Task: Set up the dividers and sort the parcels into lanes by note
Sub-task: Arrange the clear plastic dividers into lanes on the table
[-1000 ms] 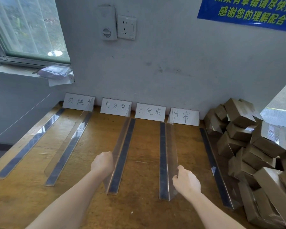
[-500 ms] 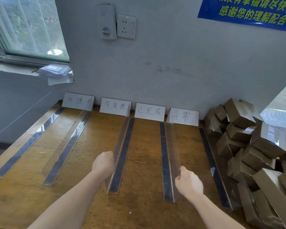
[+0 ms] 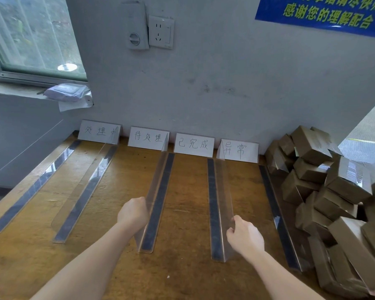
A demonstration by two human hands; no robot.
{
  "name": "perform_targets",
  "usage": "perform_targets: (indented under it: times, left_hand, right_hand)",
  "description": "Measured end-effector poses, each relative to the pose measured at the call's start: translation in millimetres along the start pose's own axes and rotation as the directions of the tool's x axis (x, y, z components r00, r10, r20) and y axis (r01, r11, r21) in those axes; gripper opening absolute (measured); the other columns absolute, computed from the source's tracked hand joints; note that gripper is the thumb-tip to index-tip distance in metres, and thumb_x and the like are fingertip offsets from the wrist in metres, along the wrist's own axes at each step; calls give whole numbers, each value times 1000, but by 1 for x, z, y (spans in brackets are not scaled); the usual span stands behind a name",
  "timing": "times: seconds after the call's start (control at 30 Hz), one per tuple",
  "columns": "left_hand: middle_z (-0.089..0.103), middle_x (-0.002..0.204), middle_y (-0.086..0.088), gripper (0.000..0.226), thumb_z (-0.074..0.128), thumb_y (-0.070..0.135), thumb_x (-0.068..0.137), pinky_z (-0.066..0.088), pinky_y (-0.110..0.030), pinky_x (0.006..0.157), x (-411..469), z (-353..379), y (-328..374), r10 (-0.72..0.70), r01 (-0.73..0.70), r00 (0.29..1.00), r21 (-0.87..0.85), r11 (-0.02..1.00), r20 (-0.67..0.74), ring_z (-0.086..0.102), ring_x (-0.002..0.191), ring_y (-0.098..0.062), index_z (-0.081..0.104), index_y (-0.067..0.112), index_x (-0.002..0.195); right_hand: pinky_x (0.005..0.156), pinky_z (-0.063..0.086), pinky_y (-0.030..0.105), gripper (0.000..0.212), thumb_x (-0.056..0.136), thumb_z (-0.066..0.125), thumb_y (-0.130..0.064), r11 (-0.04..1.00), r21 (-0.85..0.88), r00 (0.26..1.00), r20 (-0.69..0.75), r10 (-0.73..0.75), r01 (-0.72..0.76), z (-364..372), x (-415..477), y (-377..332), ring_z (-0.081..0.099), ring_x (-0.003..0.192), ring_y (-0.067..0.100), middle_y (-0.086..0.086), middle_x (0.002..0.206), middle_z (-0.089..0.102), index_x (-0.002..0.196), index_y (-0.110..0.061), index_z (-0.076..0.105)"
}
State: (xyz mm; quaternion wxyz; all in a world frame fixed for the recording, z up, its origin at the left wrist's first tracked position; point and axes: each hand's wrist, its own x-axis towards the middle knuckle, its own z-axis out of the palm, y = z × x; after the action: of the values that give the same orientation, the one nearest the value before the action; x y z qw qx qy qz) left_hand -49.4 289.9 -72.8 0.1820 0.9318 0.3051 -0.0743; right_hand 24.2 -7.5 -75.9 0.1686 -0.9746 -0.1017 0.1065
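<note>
— Where are my hands?
— Your left hand (image 3: 133, 213) grasps a clear divider (image 3: 158, 191), lower centre; your right hand (image 3: 245, 237) grasps the next divider (image 3: 222, 191).
— And the parcels (image 3: 325, 191)?
— Heaped at the right edge.

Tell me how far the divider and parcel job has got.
Done: four note cards stand along the wall, and clear dividers are on the table. In hand: the left hand grips the third divider, the right hand pinches the fourth divider. Left: the brown parcels sit heaped at the right, none in a lane.
</note>
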Motion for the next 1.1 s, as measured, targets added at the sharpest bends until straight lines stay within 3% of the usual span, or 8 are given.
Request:
perform_targets:
  times: [0.37, 0.5, 0.63, 0.77, 0.9, 1.1]
  left_hand:
    - [56, 89, 1, 29, 43, 9, 90, 49, -30, 58, 0, 0, -4, -21, 22, 1000, 41, 999, -16, 61, 76, -20, 58, 15, 114]
    - [61, 98, 1, 29, 45, 12, 90, 47, -30, 61, 0, -2, -3, -27, 30, 999, 98, 995, -38, 59, 84, -20, 57, 18, 116]
    - [59, 91, 2, 23, 45, 13, 91, 43, -30, 56, 0, -4, -2, -23, 28, 999, 120, 992, -43, 59, 80, -19, 53, 17, 112]
    - [63, 99, 1, 26, 44, 13, 92, 41, -30, 57, 0, -7, 2, -17, 24, 998, 122, 992, -63, 56, 79, -19, 49, 19, 118]
    - [54, 87, 3, 19, 46, 12, 93, 40, -29, 55, -4, -11, 7, -9, 20, 996, 119, 993, -93, 53, 75, -18, 45, 18, 111]
    - [51, 118, -2, 31, 52, 19, 93, 42, -31, 70, -5, -18, 11, 42, -32, 994, 98, 995, -104, 48, 108, -21, 43, 21, 122]
  right_hand:
    - [70, 55, 19, 42, 98, 52, -37, 1000, 3, 1000, 13, -16, 16, -2, 2, 2, 65, 81, 6, -7, 110, 65, 137, -23, 46]
    - [73, 54, 18, 46, 98, 50, -44, 1000, 6, 1000, 2, -14, 14, -3, 2, 0, 67, 90, 9, -5, 118, 65, 138, -21, 46]
    - [75, 55, 19, 49, 98, 48, -48, 1000, -8, 1000, -3, -8, 8, -6, 4, -2, 66, 90, 9, -5, 115, 65, 138, -20, 45]
    - [75, 51, 22, 55, 99, 43, -50, 1000, -20, 1000, -4, 17, -18, -9, 6, -6, 66, 100, 13, -1, 121, 64, 141, -15, 40]
    - [72, 51, 21, 56, 99, 42, -52, 999, -31, 1000, -15, 18, -19, -11, 4, -7, 66, 97, 12, -2, 119, 65, 142, -16, 40]
    - [68, 51, 20, 59, 98, 43, -52, 999, -49, 999, -41, 16, -18, -14, 5, -12, 66, 91, 10, -3, 113, 66, 143, -15, 37]
